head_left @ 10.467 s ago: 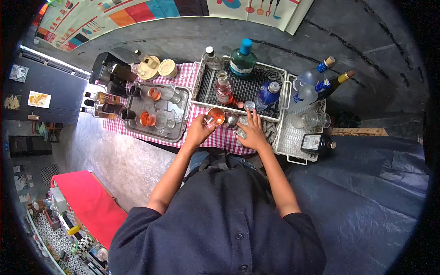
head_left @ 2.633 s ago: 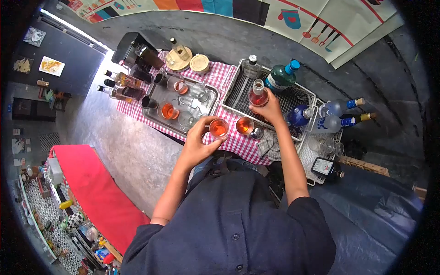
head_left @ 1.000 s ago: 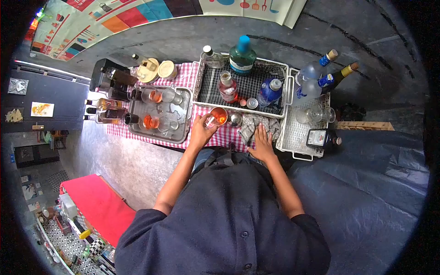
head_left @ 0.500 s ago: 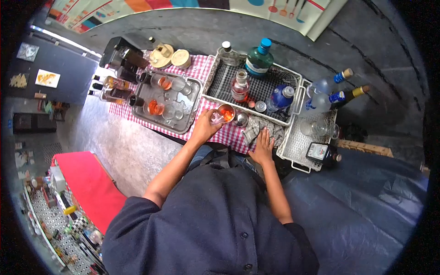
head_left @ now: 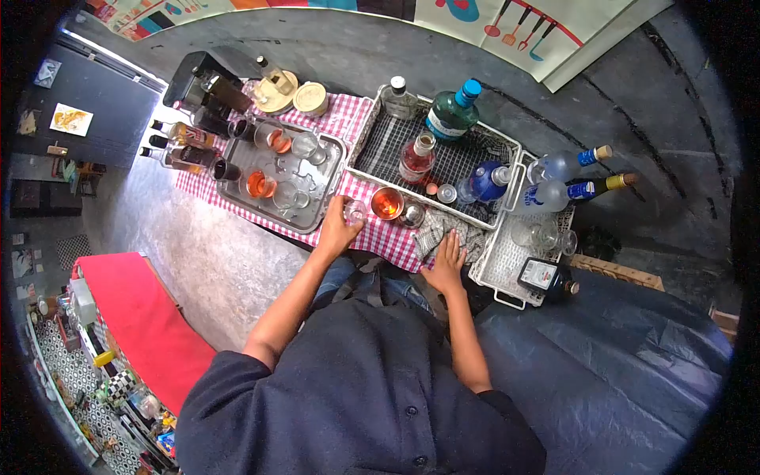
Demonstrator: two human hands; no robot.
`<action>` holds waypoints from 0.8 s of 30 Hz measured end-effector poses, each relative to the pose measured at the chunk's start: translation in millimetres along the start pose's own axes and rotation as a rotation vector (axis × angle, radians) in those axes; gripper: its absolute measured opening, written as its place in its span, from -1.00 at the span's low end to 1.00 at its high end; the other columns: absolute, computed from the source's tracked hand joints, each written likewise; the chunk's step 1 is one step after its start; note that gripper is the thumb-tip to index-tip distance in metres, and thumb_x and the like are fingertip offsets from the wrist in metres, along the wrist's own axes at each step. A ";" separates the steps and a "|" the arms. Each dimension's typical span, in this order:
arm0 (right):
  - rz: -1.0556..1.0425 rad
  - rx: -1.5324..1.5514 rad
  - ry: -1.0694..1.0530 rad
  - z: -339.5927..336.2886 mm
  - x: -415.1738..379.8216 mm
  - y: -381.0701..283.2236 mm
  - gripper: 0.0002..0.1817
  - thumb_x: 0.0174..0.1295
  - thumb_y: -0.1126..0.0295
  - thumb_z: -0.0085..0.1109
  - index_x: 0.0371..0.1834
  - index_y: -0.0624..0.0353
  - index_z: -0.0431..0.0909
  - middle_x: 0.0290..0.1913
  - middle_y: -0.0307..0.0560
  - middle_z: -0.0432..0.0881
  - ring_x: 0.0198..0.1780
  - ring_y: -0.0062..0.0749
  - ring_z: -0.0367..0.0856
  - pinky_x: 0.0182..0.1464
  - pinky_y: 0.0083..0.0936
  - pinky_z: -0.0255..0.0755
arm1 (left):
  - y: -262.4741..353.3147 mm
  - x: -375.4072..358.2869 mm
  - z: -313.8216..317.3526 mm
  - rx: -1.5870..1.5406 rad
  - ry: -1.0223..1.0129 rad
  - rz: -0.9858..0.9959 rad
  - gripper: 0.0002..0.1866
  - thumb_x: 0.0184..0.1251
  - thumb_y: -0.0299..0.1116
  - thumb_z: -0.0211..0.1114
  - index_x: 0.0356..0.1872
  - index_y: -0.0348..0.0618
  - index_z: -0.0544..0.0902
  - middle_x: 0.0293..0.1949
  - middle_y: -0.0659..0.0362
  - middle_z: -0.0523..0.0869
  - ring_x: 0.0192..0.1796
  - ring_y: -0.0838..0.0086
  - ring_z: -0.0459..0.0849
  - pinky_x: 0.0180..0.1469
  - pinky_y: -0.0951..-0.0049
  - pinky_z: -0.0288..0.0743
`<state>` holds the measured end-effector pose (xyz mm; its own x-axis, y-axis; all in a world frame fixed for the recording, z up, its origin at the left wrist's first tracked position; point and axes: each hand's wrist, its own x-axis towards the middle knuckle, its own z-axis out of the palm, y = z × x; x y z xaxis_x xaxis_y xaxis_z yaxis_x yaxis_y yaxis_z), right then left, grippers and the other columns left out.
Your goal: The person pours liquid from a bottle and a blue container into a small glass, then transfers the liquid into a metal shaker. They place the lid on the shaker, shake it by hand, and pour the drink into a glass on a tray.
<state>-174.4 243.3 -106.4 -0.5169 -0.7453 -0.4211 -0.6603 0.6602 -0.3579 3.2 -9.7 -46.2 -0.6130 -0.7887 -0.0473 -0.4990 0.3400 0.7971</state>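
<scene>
My left hand (head_left: 339, 229) has its fingers around a small clear glass (head_left: 356, 211) over the checked cloth (head_left: 388, 242). Just right of that glass is a metal cup (head_left: 387, 203) with orange-red liquid, and a shiny metal piece (head_left: 412, 214) sits beside the cup. My right hand (head_left: 447, 265) lies flat with fingers spread on the near edge of a grey patterned cloth (head_left: 440, 231). An open pink bottle (head_left: 417, 157) stands in the wire basket (head_left: 434, 194) beyond the cup, near a small cap (head_left: 446, 193).
A metal tray (head_left: 279, 221) with several glasses, two holding orange-red liquid, is at the left. Beyond it are bottles (head_left: 186, 134) and a round lidded container (head_left: 310, 99). A blue bottle (head_left: 484, 180) and a green bottle (head_left: 453, 112) are in the basket. A white tray (head_left: 507, 261) is at right.
My left hand has moved left, taking the small glass away from the metal cup. My right hand stays flat by the grey cloth. The camera view has shifted slightly.
</scene>
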 end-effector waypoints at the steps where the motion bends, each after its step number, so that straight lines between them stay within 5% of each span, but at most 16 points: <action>1: -0.003 0.050 -0.012 -8.2 -0.6 1.4 0.10 0.13 0.05 0.39 0.59 0.38 -0.03 0.68 0.20 -0.24 0.69 0.00 -0.34 0.61 0.11 -0.40 | 1.3 2.3 -2.0 -0.027 0.001 -0.006 -0.47 0.04 -0.39 0.50 0.03 -0.31 0.48 -0.06 -0.13 0.58 0.06 -0.03 0.61 0.13 0.16 0.49; 5: 0.090 0.531 -0.017 -45.0 2.9 23.2 -0.15 0.29 0.23 0.31 0.58 0.20 0.10 0.58 0.20 0.17 0.57 0.02 0.20 0.52 -0.07 0.14 | 0.5 9.6 -7.6 -0.101 0.042 -0.025 -0.48 0.07 -0.40 0.51 0.05 -0.29 0.50 -0.05 -0.06 0.63 0.04 0.11 0.65 0.09 0.23 0.52; 6: 0.132 0.761 0.103 -41.3 7.0 32.2 -0.26 0.34 0.37 0.27 0.55 0.15 0.17 0.45 0.14 0.40 0.39 0.01 0.48 0.29 -0.19 0.46 | -2.7 10.6 -8.4 -0.070 0.054 -0.009 -0.48 0.08 -0.41 0.52 0.07 -0.28 0.51 -0.04 -0.04 0.65 0.04 0.17 0.66 0.10 0.26 0.53; 7: 0.114 0.844 0.183 -61.5 8.5 31.0 -0.28 0.32 0.47 0.27 0.53 0.17 0.19 0.42 0.13 0.42 0.33 -0.17 0.53 0.23 -0.28 0.51 | 0.4 10.6 -10.9 -0.122 0.054 -0.036 -0.47 0.06 -0.42 0.53 0.06 -0.28 0.51 -0.04 -0.04 0.65 0.05 0.19 0.67 0.13 0.29 0.53; 12: 0.099 0.833 0.495 -114.0 37.9 43.8 0.00 0.13 0.37 0.49 0.60 0.12 0.04 0.46 0.17 0.36 0.44 0.01 0.40 0.36 -0.16 0.40 | -8.7 11.6 -12.6 -0.249 -0.028 -0.048 -0.45 0.07 -0.37 0.54 0.08 -0.28 0.52 -0.01 -0.03 0.66 0.05 0.20 0.67 0.13 0.29 0.53; 16: 0.050 0.707 0.472 -131.0 73.8 57.9 0.24 -0.10 0.27 0.66 0.61 0.12 -0.04 0.49 0.26 0.28 0.49 0.08 0.32 0.46 -0.12 0.26 | 8.4 9.6 -19.6 -0.189 -0.045 -0.017 -0.43 0.09 -0.34 0.54 0.12 -0.26 0.53 0.01 -0.01 0.66 0.05 0.22 0.68 0.12 0.29 0.54; 23: 0.007 0.728 0.321 -110.3 115.6 69.8 0.12 -0.16 0.26 0.70 0.49 0.23 0.19 0.32 0.15 0.52 0.31 -0.09 0.54 0.36 -0.25 0.37 | 37.7 6.2 -34.2 -0.264 -0.049 -0.054 -0.44 0.12 -0.40 0.51 0.15 -0.27 0.52 0.01 0.01 0.67 0.06 0.27 0.69 0.12 0.32 0.58; 24: 0.003 0.771 0.446 -106.3 115.7 64.0 -0.13 -0.16 0.28 0.71 0.27 0.28 0.46 0.14 0.03 0.66 0.18 -0.19 0.63 0.29 -0.30 0.42 | 41.3 6.8 -36.6 -0.250 -0.051 -0.057 -0.45 0.12 -0.41 0.51 0.15 -0.27 0.52 0.01 0.02 0.67 0.07 0.29 0.70 0.13 0.32 0.59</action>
<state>-334.4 189.4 -89.4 -0.7881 -0.6043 -0.1169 -0.1919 0.4216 -0.8862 0.8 -19.8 8.4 -0.6212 -0.7741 -0.1221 -0.3710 0.1533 0.9159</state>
